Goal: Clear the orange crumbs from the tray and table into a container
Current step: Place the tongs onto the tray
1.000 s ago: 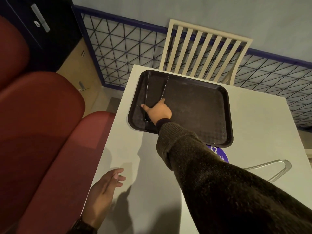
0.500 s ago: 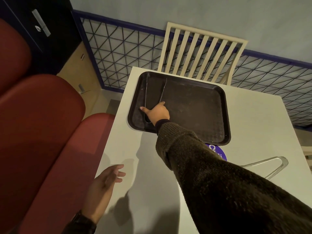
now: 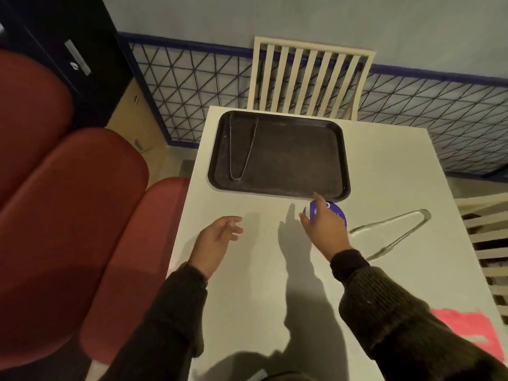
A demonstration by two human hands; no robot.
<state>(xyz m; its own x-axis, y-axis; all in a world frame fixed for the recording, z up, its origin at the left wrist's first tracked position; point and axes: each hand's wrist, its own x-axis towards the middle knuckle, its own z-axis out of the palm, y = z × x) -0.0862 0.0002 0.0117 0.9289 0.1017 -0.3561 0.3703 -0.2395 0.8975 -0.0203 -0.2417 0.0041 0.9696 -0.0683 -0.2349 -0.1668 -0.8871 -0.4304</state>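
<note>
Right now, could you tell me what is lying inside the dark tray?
Inside the dark tray, a pair of metal tongs lies along its left side, tips pointing away. The rest looks bare; no orange crumbs are discernible on the dim surface. Nothing covers it.

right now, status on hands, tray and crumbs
Left hand open, empty, over table. Right hand open, empty, over purple disc. Tray holds only tongs; no orange crumbs visible. Nothing blocking.

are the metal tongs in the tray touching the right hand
Apart. The head view shows the metal tongs lying at the tray's left side, while the right hand is over the table, past the tray's near edge.
</note>
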